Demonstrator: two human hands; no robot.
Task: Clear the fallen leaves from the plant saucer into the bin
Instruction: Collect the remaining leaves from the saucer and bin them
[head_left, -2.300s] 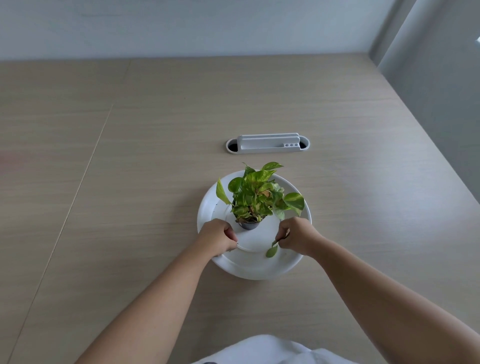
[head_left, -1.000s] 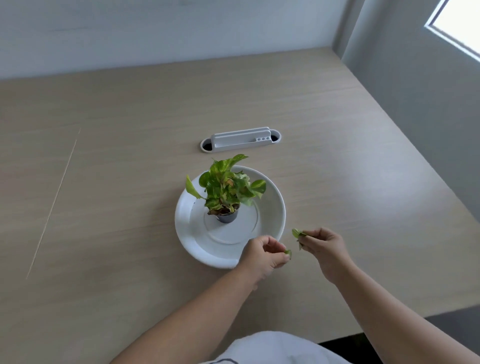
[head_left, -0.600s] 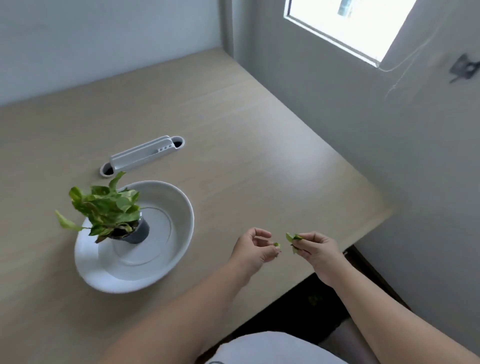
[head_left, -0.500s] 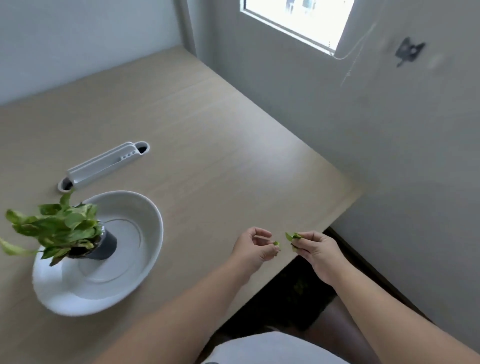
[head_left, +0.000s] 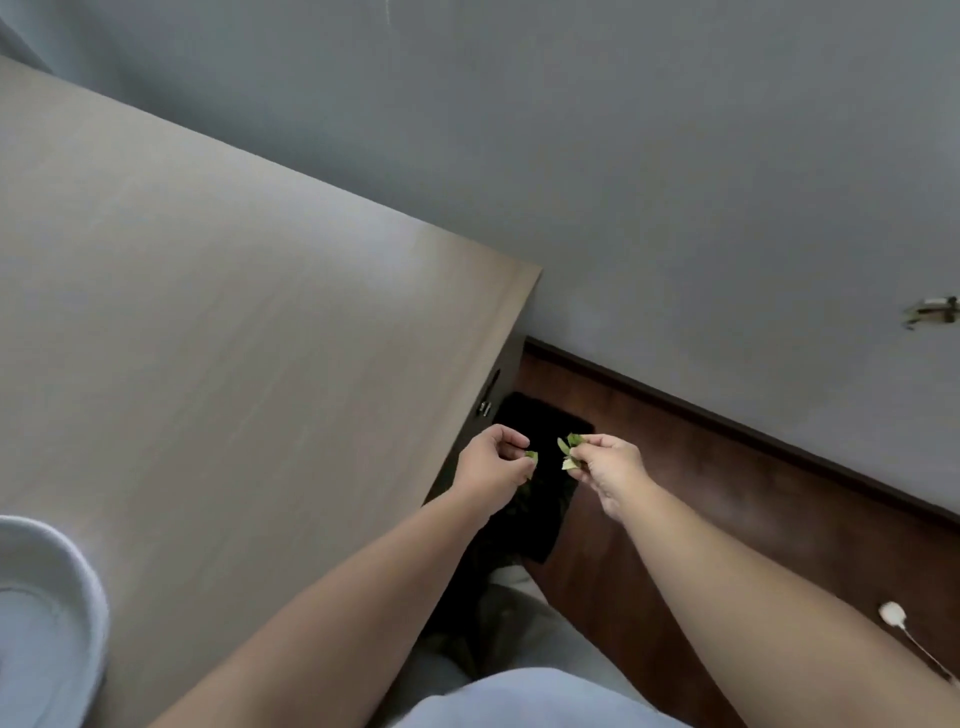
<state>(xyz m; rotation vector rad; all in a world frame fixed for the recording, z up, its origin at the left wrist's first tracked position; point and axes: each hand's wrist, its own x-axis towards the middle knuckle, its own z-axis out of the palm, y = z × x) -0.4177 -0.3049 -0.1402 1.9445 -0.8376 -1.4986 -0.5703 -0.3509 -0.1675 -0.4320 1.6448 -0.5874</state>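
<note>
My left hand (head_left: 491, 467) pinches a small green leaf (head_left: 532, 457) just past the table's right edge. My right hand (head_left: 605, 462) pinches a few green leaves (head_left: 569, 451) a short way to its right. Both hands hover above a black bin (head_left: 543, 499) that stands on the floor beside the table; its inside is dark. The white saucer (head_left: 78, 577) shows only as a rim at the bottom left; the plant is out of frame.
The light wooden table (head_left: 234, 338) fills the left half, its corner near the grey wall (head_left: 623, 156). A dark brown floor (head_left: 727, 509) runs along the wall. A small white object with a cord (head_left: 892, 614) lies on the floor at right.
My view has swung right and down, away from the plant. Both hands carried the leaves from the saucer past the table's edge to above the black bin.
</note>
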